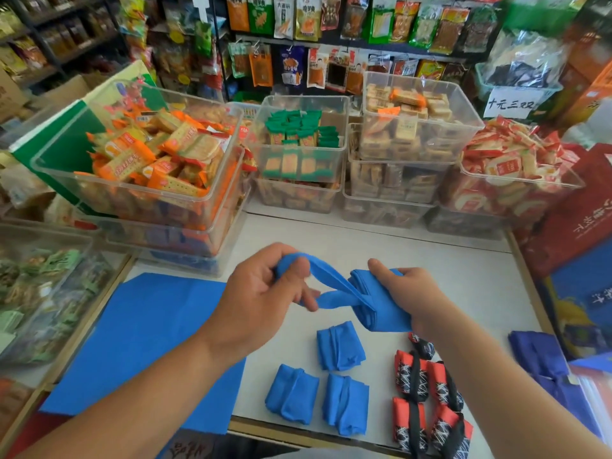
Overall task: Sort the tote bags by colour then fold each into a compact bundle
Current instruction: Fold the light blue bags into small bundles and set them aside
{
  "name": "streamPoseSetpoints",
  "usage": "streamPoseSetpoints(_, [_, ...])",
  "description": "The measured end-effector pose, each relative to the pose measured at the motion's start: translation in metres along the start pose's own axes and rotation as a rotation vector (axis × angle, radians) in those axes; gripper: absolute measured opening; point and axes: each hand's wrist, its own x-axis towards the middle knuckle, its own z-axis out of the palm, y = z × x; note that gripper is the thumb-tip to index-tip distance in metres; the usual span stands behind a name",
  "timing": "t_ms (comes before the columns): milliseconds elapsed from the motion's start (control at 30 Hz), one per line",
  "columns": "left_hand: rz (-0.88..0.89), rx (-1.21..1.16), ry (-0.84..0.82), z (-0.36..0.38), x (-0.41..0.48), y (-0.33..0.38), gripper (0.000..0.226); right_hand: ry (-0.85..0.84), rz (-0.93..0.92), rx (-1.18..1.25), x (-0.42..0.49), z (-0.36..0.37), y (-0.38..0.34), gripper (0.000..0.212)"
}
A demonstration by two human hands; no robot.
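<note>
My left hand has its fingers curled round the strap of a blue tote bag. My right hand grips the folded body of that bag. Both hold it up over the middle of the table.

Below them, toward the near edge, lie three folded blue bundles. Just right of those is a cluster of red-and-black patterned bundles, partly hidden by my right forearm. A flat blue bag lies spread over the table's left edge, under my left forearm. Dark blue bags are heaped at the right edge.

Stacked clear bins stand along the far edge. The left bin holds orange snack packets, the second bin green-wrapped ones, the third bin pale beige ones, and the right bin red packets.
</note>
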Motion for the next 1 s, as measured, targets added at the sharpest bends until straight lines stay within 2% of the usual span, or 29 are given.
streamPoseSetpoints(67, [-0.118, -0.005, 0.14, -0.003, 0.011, -0.02, 0.027, -0.014, 0.002, 0.069, -0.003, 0.008, 0.002, 0.057])
streamPoseSetpoints(133, [-0.299, -0.006, 0.206, -0.009, 0.018, -0.05, 0.028, 0.02, -0.052, 0.068, -0.006, 0.015, 0.005, 0.051])
streamPoseSetpoints(233, [-0.516, 0.007, 0.255, -0.014, 0.018, -0.093, 0.032, 0.079, -0.166, -0.011, -0.014, 0.033, 0.012, 0.038])
streamPoseSetpoints(433, [-0.729, 0.048, 0.287, -0.037, 0.01, -0.14, 0.029, 0.045, -0.254, -0.031, 0.003, 0.083, 0.034, 0.026])
streamPoseSetpoints(567, [-0.828, 0.055, 0.345, -0.069, 0.027, -0.179, 0.032, -0.004, -0.317, -0.08, 0.049, 0.136, 0.047, 0.016])
streamPoseSetpoints(667, [-0.896, 0.055, 0.403, -0.09, 0.043, -0.22, 0.041, -0.009, -0.346, -0.155, 0.096, 0.185, 0.065, 0.017])
streamPoseSetpoints(867, [-0.954, 0.181, 0.455, -0.106, 0.046, -0.302, 0.042, -0.019, -0.429, -0.464, 0.16, 0.257, 0.115, 0.022])
streamPoseSetpoints(933, [-0.945, 0.231, 0.431, -0.103, 0.045, -0.32, 0.04, 0.09, -0.547, -0.596, 0.175, 0.268, 0.134, 0.027])
streamPoseSetpoints(1000, [-0.931, 0.259, 0.419, -0.101, 0.044, -0.335, 0.04, 0.253, -0.78, -0.739, 0.187, 0.274, 0.151, 0.022])
